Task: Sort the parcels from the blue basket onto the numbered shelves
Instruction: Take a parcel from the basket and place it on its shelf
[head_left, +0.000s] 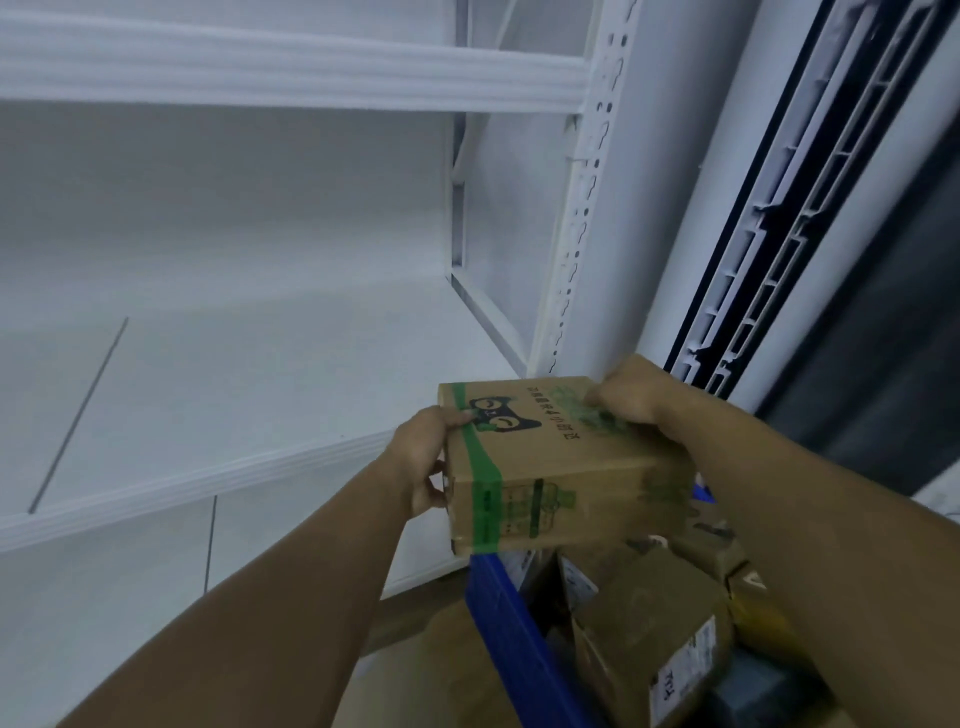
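A: What takes up most of our view?

B: The white shelves (208, 364). The board in front of us looks bare, and we can't make out any number on it.

A: And the blue basket (511, 639)?

B: Its rim runs along the near right, under our arms, with brown parcels (654, 623) heaped inside. We're standing so one reach serves both basket and shelf.

A: Where's the box (561, 467) we're sorting?

B: It's in the air above the basket's far end, just beside the shelf's front edge, close to the right-hand post (582, 208). It's cardboard banded with green tape. The printed top faces us, probably so we can check it before choosing a shelf.

A: And our hands?

B: Our left hand (423, 457) clasps the left end, thumb on top. Our right hand (631, 395) grasps the far right corner. Holding opposite ends keeps the box level.
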